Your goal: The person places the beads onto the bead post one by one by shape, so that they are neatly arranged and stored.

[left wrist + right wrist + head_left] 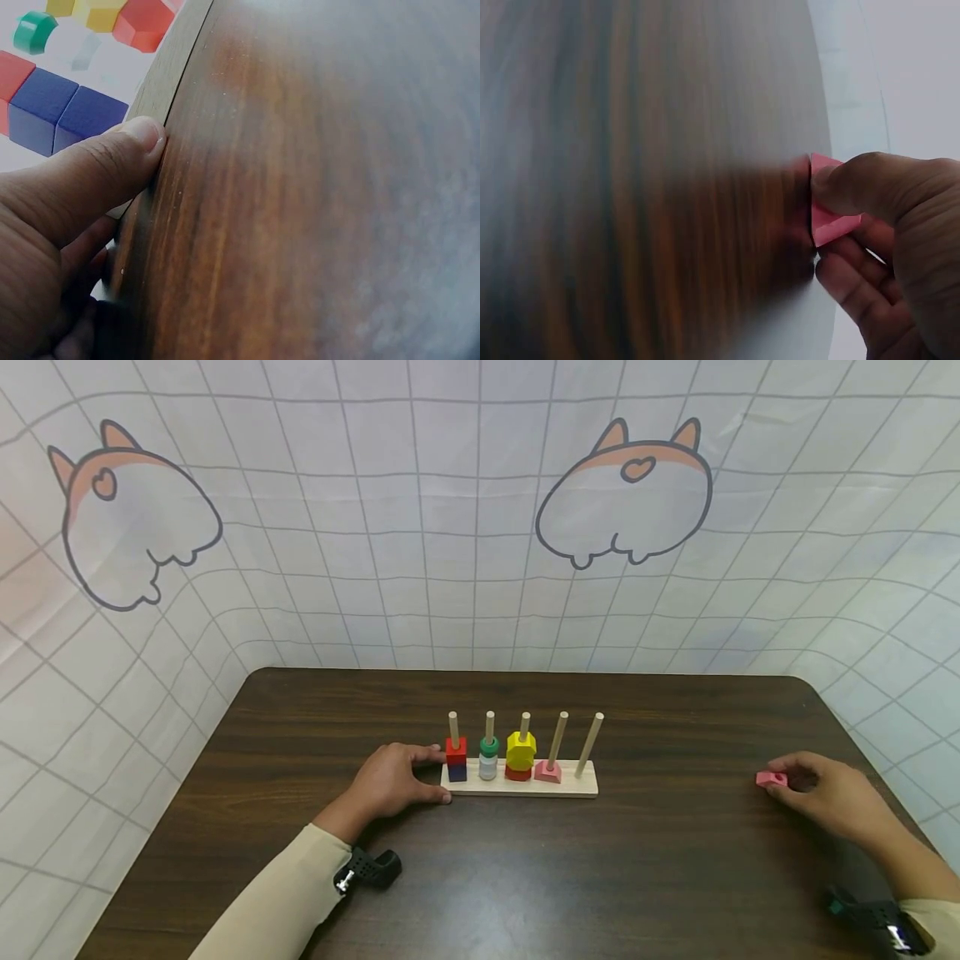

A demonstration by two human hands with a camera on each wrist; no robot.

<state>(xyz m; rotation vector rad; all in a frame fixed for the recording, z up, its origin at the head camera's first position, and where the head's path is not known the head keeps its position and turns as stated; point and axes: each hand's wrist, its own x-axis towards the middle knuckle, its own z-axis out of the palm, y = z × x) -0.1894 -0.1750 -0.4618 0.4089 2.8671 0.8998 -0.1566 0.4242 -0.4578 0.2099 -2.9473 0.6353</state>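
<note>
My left hand [390,779] holds the left end of a wooden peg board [517,787], its thumb along the near edge. The board's pegs carry, from left, a red block [456,748] over a dark blue piece [457,772], a green ring [489,747] over white pieces [487,767], yellow pieces [521,751] over a red one [517,773], and a pink block [547,771]. Bare wood shows on the rightmost peg [590,744]. Far to the right, my right hand [836,797] pinches another pink block [832,225] between thumb and fingers, at the table surface.
The dark brown wooden table [637,860] has rounded far corners. A white gridded curtain [480,527] with cartoon animal drawings stands behind it and along both sides. Each wrist wears a black strap [367,868] with a device.
</note>
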